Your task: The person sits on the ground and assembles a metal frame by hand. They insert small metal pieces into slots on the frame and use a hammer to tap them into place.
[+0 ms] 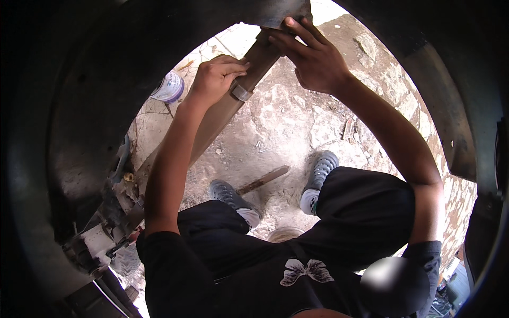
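Observation:
A long brown panel (217,119) slants from the lower left up to a dark curved body panel (260,11) at the top, and a small grey metal clip (241,93) sits on its edge. My left hand (211,79) is closed above the clip, its fingertips pressed together against the brown panel. What they pinch, if anything, is too small to make out. Farther up, my right hand (315,59) is open with fingers apart. Those fingers lie where the brown panel meets the dark one, touching both.
A dark curved shell (79,116) surrounds the view. Beyond the brown panel stands a white and purple can (170,87). A flat pointed strip (265,179) lies on the rough ground between my shoes. Mechanical parts (108,228) fill the lower left, and a round pale container (285,233) shows below.

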`<state>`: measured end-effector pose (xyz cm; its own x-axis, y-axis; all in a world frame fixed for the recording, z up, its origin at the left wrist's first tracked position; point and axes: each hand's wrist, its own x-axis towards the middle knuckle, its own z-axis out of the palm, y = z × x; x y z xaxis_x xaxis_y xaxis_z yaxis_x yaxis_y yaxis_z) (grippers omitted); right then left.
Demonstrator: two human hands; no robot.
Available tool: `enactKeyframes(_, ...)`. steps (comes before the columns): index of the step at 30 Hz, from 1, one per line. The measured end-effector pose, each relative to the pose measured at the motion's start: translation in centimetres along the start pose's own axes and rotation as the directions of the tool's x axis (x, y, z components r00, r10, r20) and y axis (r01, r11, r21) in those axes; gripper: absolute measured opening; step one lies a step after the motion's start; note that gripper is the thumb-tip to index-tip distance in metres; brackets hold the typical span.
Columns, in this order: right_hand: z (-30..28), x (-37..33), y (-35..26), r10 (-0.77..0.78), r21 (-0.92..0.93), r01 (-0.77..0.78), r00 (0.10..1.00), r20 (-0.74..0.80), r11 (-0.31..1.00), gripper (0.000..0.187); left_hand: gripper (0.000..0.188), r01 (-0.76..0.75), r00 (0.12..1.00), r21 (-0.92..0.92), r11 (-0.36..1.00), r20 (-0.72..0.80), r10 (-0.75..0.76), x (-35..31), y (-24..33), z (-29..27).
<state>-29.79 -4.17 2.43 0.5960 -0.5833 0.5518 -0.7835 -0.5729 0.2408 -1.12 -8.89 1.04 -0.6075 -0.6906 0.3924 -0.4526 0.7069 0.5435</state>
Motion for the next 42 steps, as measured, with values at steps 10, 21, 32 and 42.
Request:
enactKeyframes(10, -0.9, -0.3, 0.2, 0.027, 0.028, -0.029, 0.998, 0.055, 0.999, 0.073, 0.019, -0.024, 0.999, 0.044, 0.999, -0.030, 0.026, 0.0, -0.4, 0.3)
enactKeyframes(21, -0.5, 0.1, -0.2, 0.018, 0.059, -0.018, 1.000, 0.000, 0.998, 0.066, 0.016, -0.063, 0.995, 0.071, 0.995, -0.078, 0.068, 3.4, -0.6, 0.8)
enactKeyframes(32, -0.7, -0.1, -0.3, 0.058, 0.102, -0.068, 0.993, 0.103, 0.992, 0.074, 0.017, 0.017, 0.999, -0.016, 1.000, -0.029, -0.017, -0.2, -0.7, 0.2)
enactKeyframes(42, -2.6, -1.2, -0.5, 0.000, 0.019, -0.003, 0.983, 0.184, 1.000, 0.077, 0.021, -0.029, 0.997, 0.121, 0.992, 0.072, 0.020, -2.7, -0.3, -2.9)
